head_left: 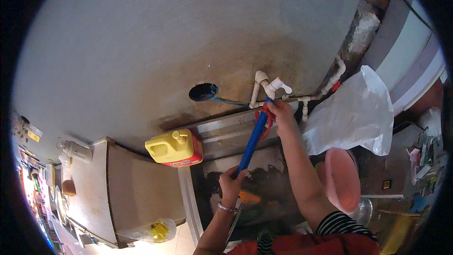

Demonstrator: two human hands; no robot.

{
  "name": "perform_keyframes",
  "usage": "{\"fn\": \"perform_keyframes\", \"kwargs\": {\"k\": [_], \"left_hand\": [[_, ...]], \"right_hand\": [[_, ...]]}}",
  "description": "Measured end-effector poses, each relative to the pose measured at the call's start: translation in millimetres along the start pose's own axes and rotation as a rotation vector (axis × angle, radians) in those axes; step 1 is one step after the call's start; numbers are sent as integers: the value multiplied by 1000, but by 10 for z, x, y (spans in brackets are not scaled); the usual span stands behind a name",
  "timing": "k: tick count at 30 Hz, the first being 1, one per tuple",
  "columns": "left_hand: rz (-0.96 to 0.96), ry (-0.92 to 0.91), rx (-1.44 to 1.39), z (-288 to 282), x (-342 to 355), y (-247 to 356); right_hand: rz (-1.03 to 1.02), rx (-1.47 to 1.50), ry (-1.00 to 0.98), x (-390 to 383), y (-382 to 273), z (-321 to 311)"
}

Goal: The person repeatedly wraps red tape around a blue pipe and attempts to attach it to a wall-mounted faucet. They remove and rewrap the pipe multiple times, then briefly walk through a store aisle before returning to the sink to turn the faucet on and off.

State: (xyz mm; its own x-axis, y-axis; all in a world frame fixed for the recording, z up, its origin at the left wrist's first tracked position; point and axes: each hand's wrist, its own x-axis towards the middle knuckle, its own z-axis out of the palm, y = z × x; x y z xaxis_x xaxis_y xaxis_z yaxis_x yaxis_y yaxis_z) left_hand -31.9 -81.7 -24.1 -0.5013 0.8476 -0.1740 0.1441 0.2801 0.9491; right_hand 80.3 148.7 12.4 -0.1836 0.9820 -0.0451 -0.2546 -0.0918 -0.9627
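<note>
A straight blue hose point(252, 142) runs slantwise in front of me, its upper end at the spout of a white plastic tap point(272, 87) on the wall. My right hand point(281, 113) is closed round its upper end, just under the tap. Lower down, my left hand point(231, 187) grips the same hose. A red strip or loop point(269, 123) hangs beside the right hand; its kind is unclear. Below lies a dark, dirty sink basin point(207, 166), with an orange thing point(249, 198) partly hidden near my left hand.
A yellow jug point(173, 147) stands on the sink's left edge. To the right are a white plastic bag point(354, 113) and a pink basin point(340, 182). White pipes point(325, 87) run along the wall, near a dark hole point(203, 91). A cabinet point(137, 189) stands left.
</note>
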Motion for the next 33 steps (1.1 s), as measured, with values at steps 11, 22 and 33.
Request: {"fn": "perform_keyframes", "kwargs": {"k": [11, 22, 33], "left_hand": [[-437, -890, -827, -355, 31, -95], [-166, -456, -490, -161, -79, -152], [218, 123, 177, 330, -399, -95]], "right_hand": [[204, 277, -36, 37, -17, -49], [-58, -119, 111, -47, -93, -49], [-93, -212, 111, 102, -20, -29]]}}
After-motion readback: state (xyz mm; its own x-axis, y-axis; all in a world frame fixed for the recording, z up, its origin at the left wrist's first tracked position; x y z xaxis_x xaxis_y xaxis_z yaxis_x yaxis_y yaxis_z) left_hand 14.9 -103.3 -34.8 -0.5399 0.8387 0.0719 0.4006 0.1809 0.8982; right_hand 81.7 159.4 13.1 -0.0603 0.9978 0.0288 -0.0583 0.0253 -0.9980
